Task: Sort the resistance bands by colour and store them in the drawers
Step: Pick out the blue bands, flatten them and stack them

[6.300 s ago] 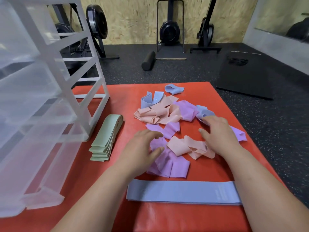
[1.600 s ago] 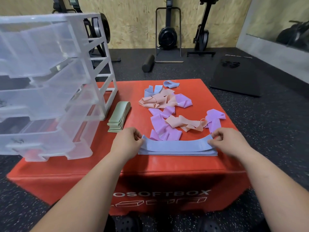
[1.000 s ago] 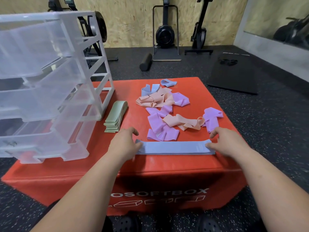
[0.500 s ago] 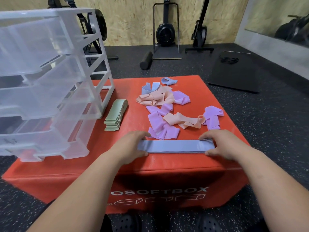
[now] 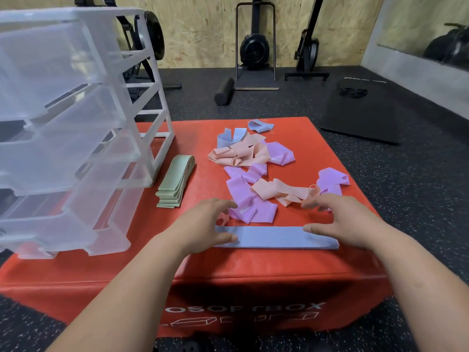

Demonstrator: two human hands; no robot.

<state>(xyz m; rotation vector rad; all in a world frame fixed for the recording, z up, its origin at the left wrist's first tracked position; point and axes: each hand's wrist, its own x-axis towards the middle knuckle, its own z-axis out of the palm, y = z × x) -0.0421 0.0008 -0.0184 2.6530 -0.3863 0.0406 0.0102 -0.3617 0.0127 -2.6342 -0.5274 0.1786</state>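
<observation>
At six o'clock on the red box point(image 5: 312, 148), the blue band point(image 5: 275, 238) lies flat under the spread, ungripping left hand point(image 5: 203, 224) and right hand point(image 5: 341, 222); likely light and floppy, best pinched at both ends.

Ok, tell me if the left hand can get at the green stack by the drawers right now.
Probably yes. The left hand holds nothing, and only bare red box top lies between it and the green stack; the drawer unit stands beside the stack, not over it.
</observation>
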